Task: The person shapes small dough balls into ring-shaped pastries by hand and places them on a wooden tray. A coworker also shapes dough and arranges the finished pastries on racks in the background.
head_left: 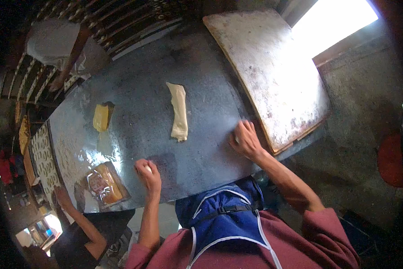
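Observation:
My left hand (148, 175) is curled around a small pale piece (148, 169), held over the dark metal worktop (201, 170) near its front edge. My right hand (245, 138) has its fingers curled down at the worktop, left of a pale board; whatever they may hold is hidden. Between and beyond my hands lies a long, flattened strip of cream dough (178, 112). Farther left is a yellow block (101, 117), apparently fat, and below it a wrapped brown-gold package (105, 184).
A large stained board (277, 76) takes up the worktop's right side. A tray of dough rings (43, 157) lines the left. A co-worker's hand (63, 197) reaches from lower left; another person (58, 45) stands at upper left, near slatted racks.

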Motion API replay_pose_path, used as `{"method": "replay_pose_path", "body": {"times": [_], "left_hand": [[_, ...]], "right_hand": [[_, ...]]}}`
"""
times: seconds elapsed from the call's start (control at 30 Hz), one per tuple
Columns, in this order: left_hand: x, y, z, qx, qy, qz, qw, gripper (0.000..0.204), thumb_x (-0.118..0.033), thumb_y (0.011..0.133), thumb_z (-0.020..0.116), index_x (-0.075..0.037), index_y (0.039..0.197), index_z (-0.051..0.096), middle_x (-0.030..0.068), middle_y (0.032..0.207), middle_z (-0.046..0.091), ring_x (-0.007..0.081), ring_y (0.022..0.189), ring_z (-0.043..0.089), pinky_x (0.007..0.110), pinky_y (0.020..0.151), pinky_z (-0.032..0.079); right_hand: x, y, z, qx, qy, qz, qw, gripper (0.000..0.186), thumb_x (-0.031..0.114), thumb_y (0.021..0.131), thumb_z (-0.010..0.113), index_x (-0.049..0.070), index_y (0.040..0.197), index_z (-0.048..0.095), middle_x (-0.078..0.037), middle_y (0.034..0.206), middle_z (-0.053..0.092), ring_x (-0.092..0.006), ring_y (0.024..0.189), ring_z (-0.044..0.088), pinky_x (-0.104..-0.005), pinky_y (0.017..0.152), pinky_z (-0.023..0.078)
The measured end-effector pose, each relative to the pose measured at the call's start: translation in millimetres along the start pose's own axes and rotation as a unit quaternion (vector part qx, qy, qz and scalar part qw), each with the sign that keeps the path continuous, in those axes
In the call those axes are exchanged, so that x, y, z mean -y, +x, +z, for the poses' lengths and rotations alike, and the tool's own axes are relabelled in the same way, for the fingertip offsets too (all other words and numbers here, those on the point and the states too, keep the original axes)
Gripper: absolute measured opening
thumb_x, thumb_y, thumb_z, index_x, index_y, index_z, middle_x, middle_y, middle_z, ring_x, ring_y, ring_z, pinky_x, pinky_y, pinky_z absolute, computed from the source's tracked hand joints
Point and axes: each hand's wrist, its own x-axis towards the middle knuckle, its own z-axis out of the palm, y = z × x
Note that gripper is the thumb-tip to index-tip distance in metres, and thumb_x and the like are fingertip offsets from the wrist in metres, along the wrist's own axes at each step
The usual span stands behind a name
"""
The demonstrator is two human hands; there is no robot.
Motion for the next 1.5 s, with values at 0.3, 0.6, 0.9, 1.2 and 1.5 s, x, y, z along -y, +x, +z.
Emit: {"method": "replay_pose_path", "body": {"times": [0.3,0.6,0.9,1.2,1.5], "left_hand": [[-49,34,-78,0.324,0.055,0.158,0.931,0.029,0.003,0.074,0.067,-0.003,0.102,0.061,0.0141,0.109,0.057,0.0342,0.105,0.059,0.044,0.088,0.052],[-312,132,112,0.214,-0.304,0.376,0.849,0.069,0.007,0.069,0.077,-0.01,0.133,0.055,0.0144,0.122,0.061,0.0317,0.115,0.062,0.043,0.098,0.051],[-289,67,152,0.119,-0.138,0.272,0.945,0.086,-0.004,0.075,0.075,0.0,0.15,0.033,0.0205,0.138,0.053,0.0397,0.13,0.048,0.051,0.113,0.035],[-133,97,86,0.021,0.029,-0.019,0.999,0.033,-0.009,0.086,0.074,-0.002,0.118,0.066,0.0172,0.111,0.064,0.0357,0.102,0.063,0.047,0.089,0.052],[-167,62,-5,0.188,-0.177,-0.239,0.936,0.04,-0.032,0.098,0.067,0.003,0.116,0.069,0.018,0.101,0.075,0.0295,0.101,0.073,0.038,0.083,0.056]], "right_hand": [[18,-42,-32,0.029,0.06,0.027,0.997,0.033,0.015,0.081,0.071,-0.001,0.107,0.058,-0.017,0.1,0.054,-0.0326,0.098,0.055,-0.0428,0.082,0.047],[19,-46,-156,-0.13,0.223,0.15,0.954,0.058,0.014,0.076,0.085,-0.001,0.125,0.058,-0.017,0.113,0.063,-0.0346,0.103,0.066,-0.0381,0.079,0.057],[-41,-68,-147,-0.197,-0.037,0.252,0.947,0.101,0.031,0.067,0.094,0.001,0.146,0.039,-0.014,0.109,0.063,-0.0315,0.099,0.06,-0.0445,0.084,0.048],[52,0,-41,-0.004,0.423,0.147,0.894,0.044,0.027,0.095,0.071,-0.003,0.126,0.059,-0.016,0.105,0.066,-0.0271,0.096,0.063,-0.0386,0.085,0.05],[94,111,10,0.28,0.595,0.27,0.703,0.047,0.043,0.108,0.048,0.001,0.105,0.068,0.0,0.081,0.059,-0.0119,0.074,0.053,-0.0293,0.068,0.045]]}}
